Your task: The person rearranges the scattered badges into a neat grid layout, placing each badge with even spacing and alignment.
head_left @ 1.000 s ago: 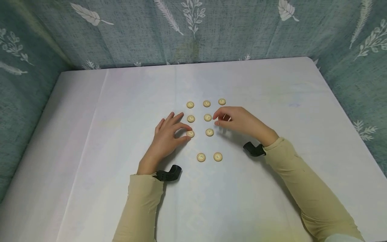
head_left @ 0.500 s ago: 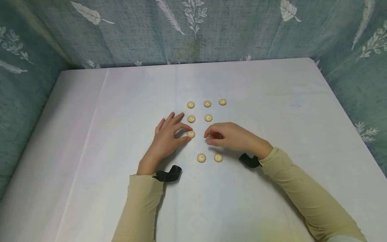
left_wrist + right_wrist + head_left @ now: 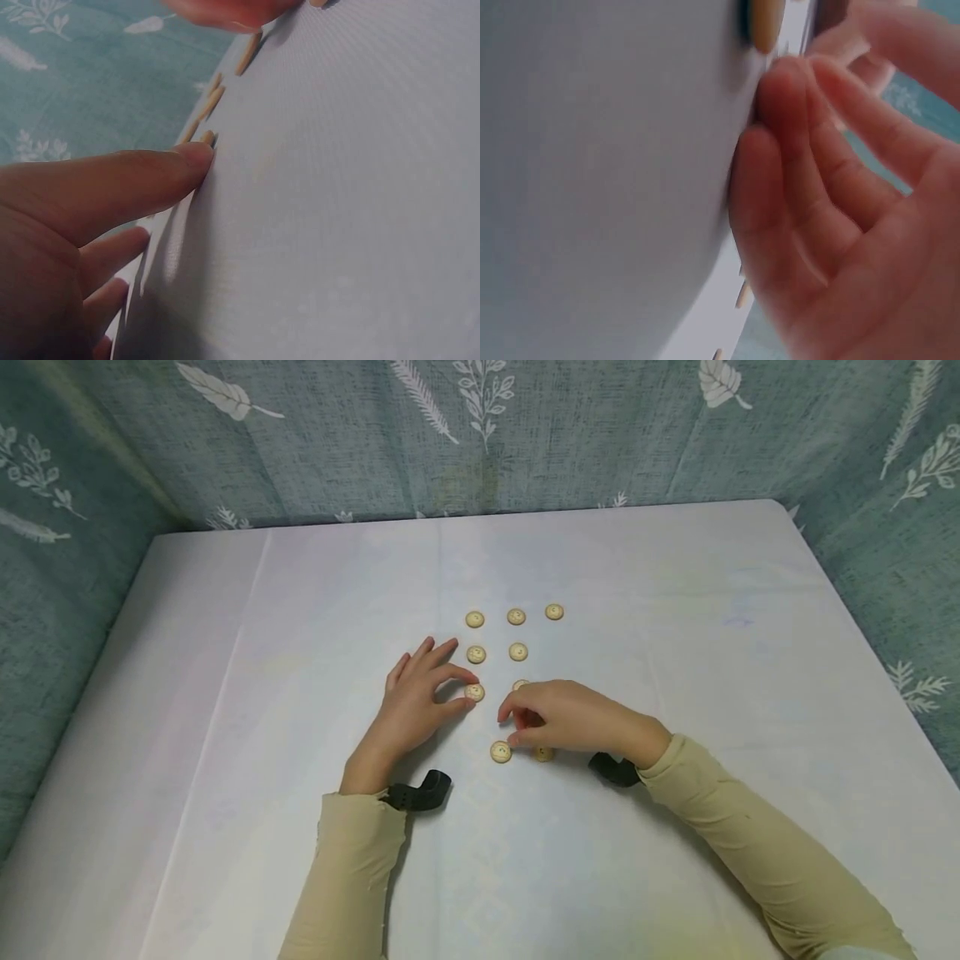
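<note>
In the head view, my left hand (image 3: 408,710) pinches a pale wooden button (image 3: 474,692) lying on the table, thumb and index finger at its edges. The left wrist view has the thumb (image 3: 127,180) against that button (image 3: 208,137). Above the front buttons hovers my right hand (image 3: 573,718), its fingers loosely bent, with nothing visible between thumb and index finger. It partly covers one button (image 3: 543,754) under its thumb side and another (image 3: 521,684) behind its index finger. A front-left button (image 3: 501,752) lies just beside the right thumb tip.
Farther back, several more buttons lie in loose rows, among them a back-left button (image 3: 475,619) and a back-right button (image 3: 554,612). They rest on a white-covered table (image 3: 300,610). A green leaf-patterned curtain (image 3: 337,443) borders its far edge and sides.
My right hand has come from beside the middle row towards me, past the right button of the third row, to the front pair. My left hand stays on its button.
</note>
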`<state>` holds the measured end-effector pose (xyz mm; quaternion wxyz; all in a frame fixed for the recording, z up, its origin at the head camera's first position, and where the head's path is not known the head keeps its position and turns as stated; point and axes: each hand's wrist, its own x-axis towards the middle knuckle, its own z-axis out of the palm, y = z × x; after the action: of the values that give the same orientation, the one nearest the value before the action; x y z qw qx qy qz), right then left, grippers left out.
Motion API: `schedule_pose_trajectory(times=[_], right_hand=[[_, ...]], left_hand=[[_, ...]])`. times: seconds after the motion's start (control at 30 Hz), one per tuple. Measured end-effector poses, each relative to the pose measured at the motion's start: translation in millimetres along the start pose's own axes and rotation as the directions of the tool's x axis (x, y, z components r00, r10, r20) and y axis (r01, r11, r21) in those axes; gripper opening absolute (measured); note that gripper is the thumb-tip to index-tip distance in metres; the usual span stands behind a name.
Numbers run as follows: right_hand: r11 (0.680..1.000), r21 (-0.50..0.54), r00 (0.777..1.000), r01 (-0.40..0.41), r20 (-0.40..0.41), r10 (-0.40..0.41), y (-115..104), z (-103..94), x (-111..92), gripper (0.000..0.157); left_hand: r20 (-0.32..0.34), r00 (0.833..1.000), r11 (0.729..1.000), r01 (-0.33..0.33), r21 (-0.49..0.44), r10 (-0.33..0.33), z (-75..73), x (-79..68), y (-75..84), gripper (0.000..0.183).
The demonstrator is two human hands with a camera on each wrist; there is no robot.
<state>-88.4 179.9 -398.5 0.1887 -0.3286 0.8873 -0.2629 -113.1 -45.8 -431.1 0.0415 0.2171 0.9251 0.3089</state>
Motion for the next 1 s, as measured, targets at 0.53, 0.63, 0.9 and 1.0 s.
schedule_pose_trajectory(times=[0.53, 0.63, 0.9, 1.0], right_hand=[[0.964, -0.265, 0.998, -0.008, -0.06, -0.008, -22, 17.3, -2, 0.016], [0.958, -0.288, 0.998, -0.011, -0.07, -0.009, -24, 18.4, -2, 0.013], [0.965, -0.262, 0.997, 0.033, -0.061, -0.05, -25, 19.4, -3, 0.012], [0.966, -0.253, 0.996, 0.05, -0.054, -0.066, -24, 19.9, -3, 0.011]], left_hand=[[-0.004, 1.0, 1.0, -0.012, 0.001, 0.012, -0.1, 0.4, 0.8, 0.022], [-0.001, 1.0, 1.0, -0.011, -0.001, 0.011, 0.1, 0.6, 0.7, 0.022], [0.0, 1.0, 1.0, -0.01, -0.009, 0.01, 0.5, -0.3, 0.3, 0.022], [-0.001, 1.0, 1.0, -0.011, -0.01, 0.011, 0.6, -0.8, 0.3, 0.021]])
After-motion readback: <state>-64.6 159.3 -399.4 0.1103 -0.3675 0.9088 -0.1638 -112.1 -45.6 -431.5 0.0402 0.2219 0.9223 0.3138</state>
